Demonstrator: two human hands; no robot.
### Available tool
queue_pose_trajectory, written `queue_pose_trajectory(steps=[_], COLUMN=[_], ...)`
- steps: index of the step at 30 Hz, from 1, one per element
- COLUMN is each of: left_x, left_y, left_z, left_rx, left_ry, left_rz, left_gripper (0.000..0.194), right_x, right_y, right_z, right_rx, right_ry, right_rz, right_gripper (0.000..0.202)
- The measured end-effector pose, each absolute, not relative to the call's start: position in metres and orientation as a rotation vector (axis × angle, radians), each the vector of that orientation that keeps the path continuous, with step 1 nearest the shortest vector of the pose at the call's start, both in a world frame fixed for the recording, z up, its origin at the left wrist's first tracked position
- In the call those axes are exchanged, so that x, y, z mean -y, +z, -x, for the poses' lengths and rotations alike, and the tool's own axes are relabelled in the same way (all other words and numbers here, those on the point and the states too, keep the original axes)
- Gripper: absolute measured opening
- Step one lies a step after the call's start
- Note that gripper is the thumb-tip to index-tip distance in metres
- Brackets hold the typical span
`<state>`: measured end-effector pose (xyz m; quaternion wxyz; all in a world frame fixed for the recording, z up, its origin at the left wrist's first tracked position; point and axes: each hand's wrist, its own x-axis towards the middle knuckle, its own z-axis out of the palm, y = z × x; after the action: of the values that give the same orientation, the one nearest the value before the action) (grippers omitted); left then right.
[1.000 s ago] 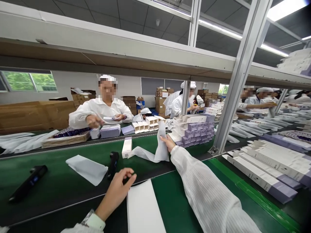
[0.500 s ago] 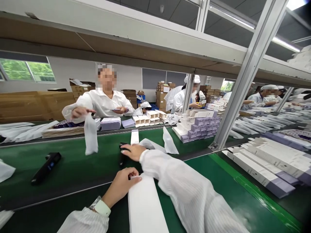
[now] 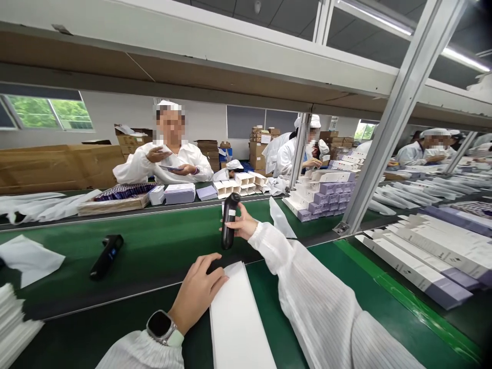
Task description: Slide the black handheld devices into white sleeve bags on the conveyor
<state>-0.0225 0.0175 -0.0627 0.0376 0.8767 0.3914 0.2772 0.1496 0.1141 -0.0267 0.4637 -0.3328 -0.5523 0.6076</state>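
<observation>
Green belt [image 3: 165,230]; black device [image 3: 227,237], long axis near-upright, head up, clamped in right grip [image 3: 245,224]. Left of device, similar gadget [image 3: 106,258]; nearer, white sheets [image 3: 242,325], left grip [image 3: 197,289] unclear.

Finely striped white sleeves [image 3: 323,297], a square dark-faced watch [image 3: 159,325] (pale green strap [image 3: 176,339]).

R grip [image 3: 244,224] holds blk device [image 3: 228,237] over grn belt [image 3: 161,230].
</observation>
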Motion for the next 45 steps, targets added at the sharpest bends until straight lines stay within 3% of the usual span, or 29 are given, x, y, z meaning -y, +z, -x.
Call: queue_pose_trajectory(steps=[2, 6, 18, 24, 29, 34, 38, 41, 45], left_x=[-0.018, -0.020, -0.027, -0.017, -0.015, -0.032, -0.037, -0.035, -0.031], left_y=[-0.064, -0.066, -0.021, 0.025, 0.030, -0.019, -0.061, -0.071, -0.067], left_z=[0.023, 0.024, 0.014, 0.004, -0.006, -0.005, 0.002, 0.005, 0.003], left_rx=[-1.229, -1.233, -1.354, -1.154, -1.104, -1.312, -1.433, -1.468, -1.523], left_ry=[0.827, 0.824, 1.143, 1.326, 1.438, 1.603, 1.046, 0.725, 0.602], left_rz=[-2.735, -2.760, -2.042, -1.753, -1.702, -1.608, -1.887, -2.071, -2.136], left_gripper=[0.022, 0.024, 0.031, 0.030, 0.027, 0.036, 0.031, 0.027, 0.020], right_x=[-0.098, -0.082, -0.082, -0.071, -0.040, -0.073, -0.140, -0.168, -0.169], right_y=[-0.019, -0.022, -0.030, -0.013, -0.039, -0.043, -0.038, -0.052, -0.059], right_z=[-0.159, -0.159, -0.145, -0.157, -0.149, -0.152, -0.172, -0.180, -0.178], right_rx=[1.326, 1.387, 1.550, 1.537, 1.555, 1.358, 1.391, 1.452, 1.526], right_ry=[1.586, 1.586, 1.566, 1.853, 2.055, 1.454, 0.877, 0.780, 0.588], right_rz=[0.678, 0.689, 0.855, 0.515, 0.407, 0.726, 1.136, 1.300, 1.494], right_gripper=[0.092, 0.091, 0.050, 0.060, 0.075, 0.049, 0.040, 0.040, 0.050])
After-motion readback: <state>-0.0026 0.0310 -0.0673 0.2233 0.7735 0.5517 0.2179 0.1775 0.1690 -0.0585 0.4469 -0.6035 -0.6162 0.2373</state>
